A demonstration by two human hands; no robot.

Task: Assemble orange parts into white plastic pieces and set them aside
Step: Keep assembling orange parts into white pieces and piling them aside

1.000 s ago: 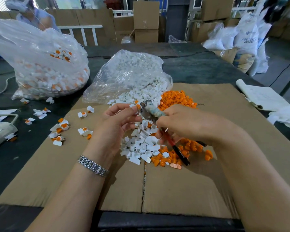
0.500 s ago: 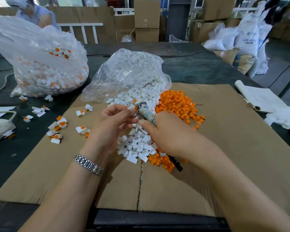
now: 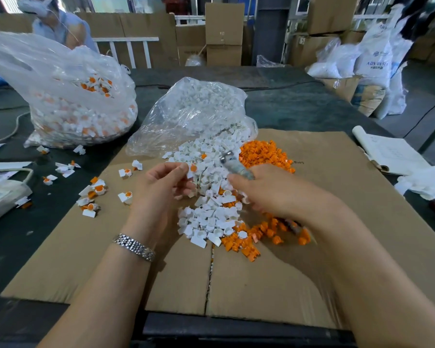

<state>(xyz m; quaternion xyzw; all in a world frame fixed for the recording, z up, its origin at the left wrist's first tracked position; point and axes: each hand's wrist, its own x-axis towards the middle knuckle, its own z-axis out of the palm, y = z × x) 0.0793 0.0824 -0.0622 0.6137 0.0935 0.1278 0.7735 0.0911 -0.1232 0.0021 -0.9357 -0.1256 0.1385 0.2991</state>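
Finished pieces (image 3: 96, 190) scattered far left on cardboard (image 3: 312, 272) edge. Left hand (image 3: 161, 189): white piece with orange insert (image 3: 192, 169) pinched at fingertips, above white pile (image 3: 211, 209). Right hand (image 3: 269, 194) blurred, curled round pliers (image 3: 232, 164), jaws pointed up-left. Orange parts (image 3: 261, 153) heaped behind it, more at near-right of pile.

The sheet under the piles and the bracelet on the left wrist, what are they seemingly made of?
The sheet looks like corrugated cardboard: matte brown, with a flap seam down its middle. The bracelet seems metal: silvery, shiny, small linked segments catching light.
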